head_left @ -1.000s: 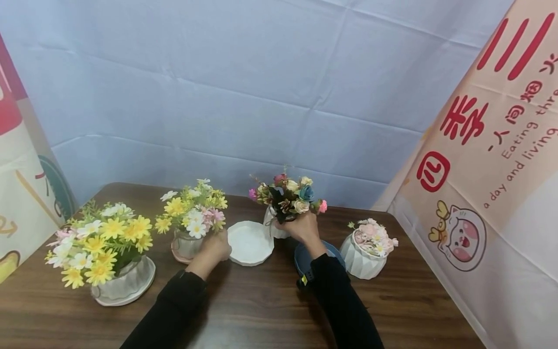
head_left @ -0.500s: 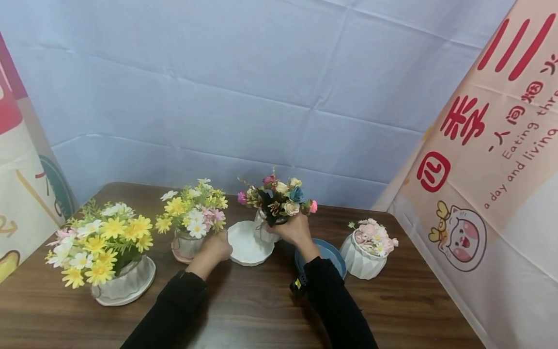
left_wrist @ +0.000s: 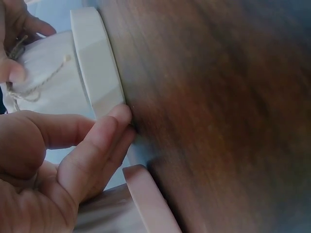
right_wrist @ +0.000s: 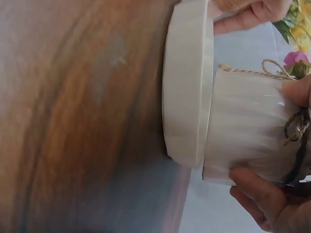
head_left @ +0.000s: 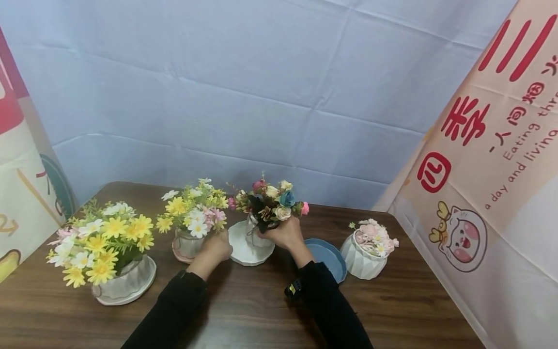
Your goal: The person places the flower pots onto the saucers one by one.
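My right hand (head_left: 285,233) grips a white flower pot (right_wrist: 248,121) with twine tied round it and mixed roses, one blue, rising from its top. The pot stands over a white many-sided saucer (head_left: 237,246); whether its base touches the saucer I cannot tell. At the saucer's left edge, my left hand (left_wrist: 73,160) pinches the rim between thumb and fingers. Just left of that hand is a pot of yellow, white and pink daisies (head_left: 192,208) on a pink saucer (left_wrist: 146,199).
A larger yellow daisy pot (head_left: 122,281) sits on a white saucer at the left. Right of my right hand lies a blue saucer (head_left: 329,257), beside a white ribbed pot (head_left: 364,259) with pale pink flowers. A pale cloth (head_left: 261,97) hangs behind the wooden table (head_left: 244,315).
My right hand has carried the rose pot leftward, from beside the white saucer to over it, uncovering more of the blue saucer. My left hand has stayed at the white saucer's edge.
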A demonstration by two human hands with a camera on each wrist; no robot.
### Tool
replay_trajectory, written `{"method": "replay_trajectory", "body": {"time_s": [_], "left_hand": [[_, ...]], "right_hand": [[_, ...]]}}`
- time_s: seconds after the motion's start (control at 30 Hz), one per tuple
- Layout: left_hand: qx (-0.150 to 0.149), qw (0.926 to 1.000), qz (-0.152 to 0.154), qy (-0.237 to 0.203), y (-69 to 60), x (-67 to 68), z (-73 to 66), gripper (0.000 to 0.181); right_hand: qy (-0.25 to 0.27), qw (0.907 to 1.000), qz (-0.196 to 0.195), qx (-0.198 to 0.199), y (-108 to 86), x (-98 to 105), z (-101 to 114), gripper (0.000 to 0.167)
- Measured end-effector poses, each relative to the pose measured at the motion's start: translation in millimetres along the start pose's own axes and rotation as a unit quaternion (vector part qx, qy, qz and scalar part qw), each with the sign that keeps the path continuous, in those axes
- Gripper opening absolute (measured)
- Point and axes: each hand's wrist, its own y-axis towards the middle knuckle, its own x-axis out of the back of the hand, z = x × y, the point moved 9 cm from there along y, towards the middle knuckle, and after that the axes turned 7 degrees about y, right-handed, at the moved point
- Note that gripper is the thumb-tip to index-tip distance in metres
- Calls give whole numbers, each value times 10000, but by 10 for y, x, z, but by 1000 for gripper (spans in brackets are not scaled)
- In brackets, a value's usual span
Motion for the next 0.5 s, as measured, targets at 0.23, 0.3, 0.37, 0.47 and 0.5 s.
{"method": "replay_trajectory", "body": {"time_s": [0.23,0.3,0.37,0.47,0.5], "left_hand": [[-134,9999,-75,69,-3,-8,-24,19],[-154,9998,-70,97,-4,-16,-30,18],[-157,9998,-73,121,-7,-17,-31,17],[-146,9997,-94,195,-10,-13,-28,15],[-150,9996,-103,215,-11,-11,-28,15]], "right_hand": [[170,9997,77,164,-38,-81,50,77],[170,9996,85,188,-42,-102,49,76],[97,9996,103,232,-49,-124,54,77],[12,9995,139,291,-63,-154,65,78],[22,9994,156,303,-72,-162,72,78]]}}
